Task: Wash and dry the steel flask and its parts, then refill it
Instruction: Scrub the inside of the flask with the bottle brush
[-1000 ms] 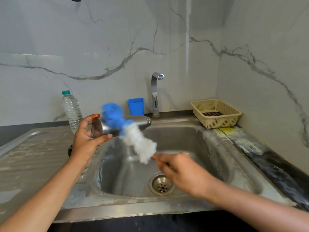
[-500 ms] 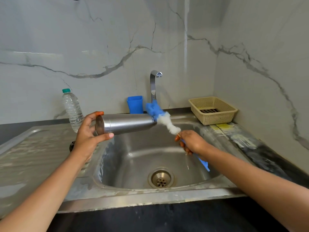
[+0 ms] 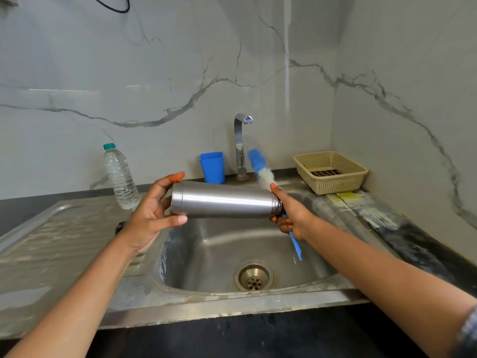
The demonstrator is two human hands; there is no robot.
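At frame centre, the left hand (image 3: 152,215) grips the rigid, likely wet-slick flask (image 3: 224,200) by its base, the right hand (image 3: 294,215) clasping a brush (image 3: 260,169) at its neck.

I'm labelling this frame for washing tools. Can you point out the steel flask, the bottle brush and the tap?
steel flask (image 3: 222,200), head view, middle of its side wall.
bottle brush (image 3: 256,158), head view, blue bristle end.
tap (image 3: 239,148), head view, upright chrome stem.

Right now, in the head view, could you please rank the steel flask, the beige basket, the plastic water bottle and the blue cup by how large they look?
1. Steel flask, though it is nearest the camera.
2. Beige basket.
3. Plastic water bottle.
4. Blue cup.
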